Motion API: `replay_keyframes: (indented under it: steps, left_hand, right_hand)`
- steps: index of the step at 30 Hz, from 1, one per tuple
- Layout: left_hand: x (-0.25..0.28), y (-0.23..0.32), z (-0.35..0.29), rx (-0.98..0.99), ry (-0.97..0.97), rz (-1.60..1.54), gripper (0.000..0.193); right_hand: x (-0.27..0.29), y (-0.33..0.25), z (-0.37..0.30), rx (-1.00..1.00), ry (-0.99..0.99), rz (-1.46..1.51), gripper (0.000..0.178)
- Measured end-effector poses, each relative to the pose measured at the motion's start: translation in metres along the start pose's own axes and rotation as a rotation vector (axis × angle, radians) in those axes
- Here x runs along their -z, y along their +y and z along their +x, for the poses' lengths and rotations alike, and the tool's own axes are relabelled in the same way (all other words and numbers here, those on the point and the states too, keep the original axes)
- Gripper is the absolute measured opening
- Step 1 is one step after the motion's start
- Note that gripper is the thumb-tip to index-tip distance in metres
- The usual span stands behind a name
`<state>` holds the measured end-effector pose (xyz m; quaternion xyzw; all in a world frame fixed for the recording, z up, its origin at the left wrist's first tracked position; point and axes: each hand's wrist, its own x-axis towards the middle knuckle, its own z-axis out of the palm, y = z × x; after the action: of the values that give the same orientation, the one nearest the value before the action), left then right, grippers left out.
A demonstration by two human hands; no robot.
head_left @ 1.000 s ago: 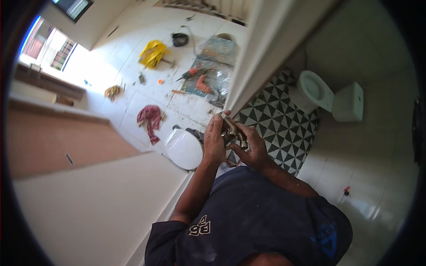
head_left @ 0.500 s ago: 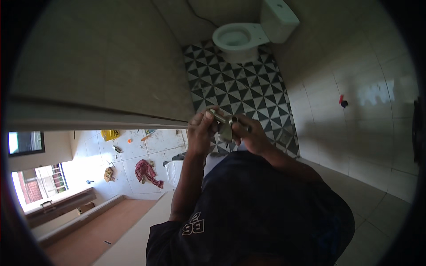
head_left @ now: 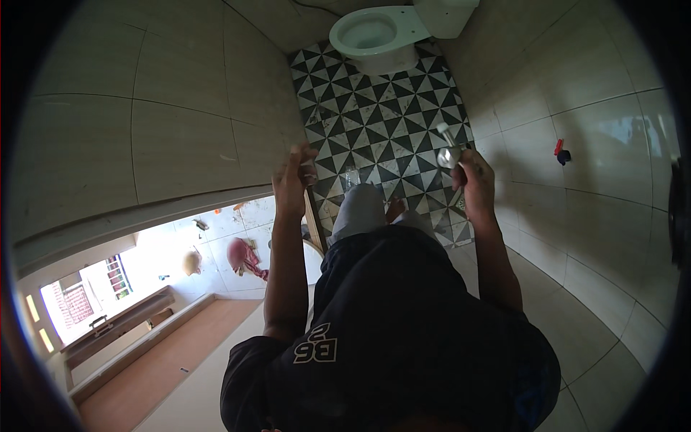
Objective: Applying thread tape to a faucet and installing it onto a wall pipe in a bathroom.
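Observation:
My right hand (head_left: 475, 183) is raised at the right, its fingers closed around a metal fitting (head_left: 448, 157). The fitting has a shiny round body, and a stem with a pale tip sticks up from it. Across from it, my left hand (head_left: 294, 173) hovers near the edge of the left wall, fingers loosely bent and apart, with no object clearly visible in it. Between the hands and just above my knee is a small see-through blurred thing (head_left: 351, 177); whether it lies on the floor or is in the air I cannot tell.
A white toilet (head_left: 425, 54) stands ahead on the patterned tile floor (head_left: 374, 126). A red-and-black fitting (head_left: 561, 151) juts from the right wall. Past the wall edge at left lie a reddish cloth (head_left: 248, 261) and a pale round thing (head_left: 191, 261). A white bucket (head_left: 313, 261) is beside my left forearm.
My hands, together on metal parts before, have moved apart. The right one has carried the metal fitting to the right; the left one has moved left. The see-through thing has appeared between them.

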<state>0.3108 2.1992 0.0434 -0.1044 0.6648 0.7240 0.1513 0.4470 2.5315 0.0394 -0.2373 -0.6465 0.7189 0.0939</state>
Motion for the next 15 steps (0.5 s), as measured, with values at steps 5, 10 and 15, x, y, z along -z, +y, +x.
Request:
replay_keyframes:
  steps: [5,10,15]
  left_hand:
    - [0.003,-0.032,-0.021,0.123,0.093,0.083,0.051]
    - [-0.003,-0.044,-0.032,0.151,0.113,0.139,0.040]
    - [-0.012,-0.056,-0.043,0.046,0.007,0.206,0.042]
  right_hand:
    - [0.031,0.042,-0.026,-0.062,0.105,-0.062,0.040]
    - [0.027,0.067,-0.043,-0.197,0.067,-0.105,0.034]
    - [0.015,0.077,-0.034,-0.241,-0.006,-0.064,0.032]
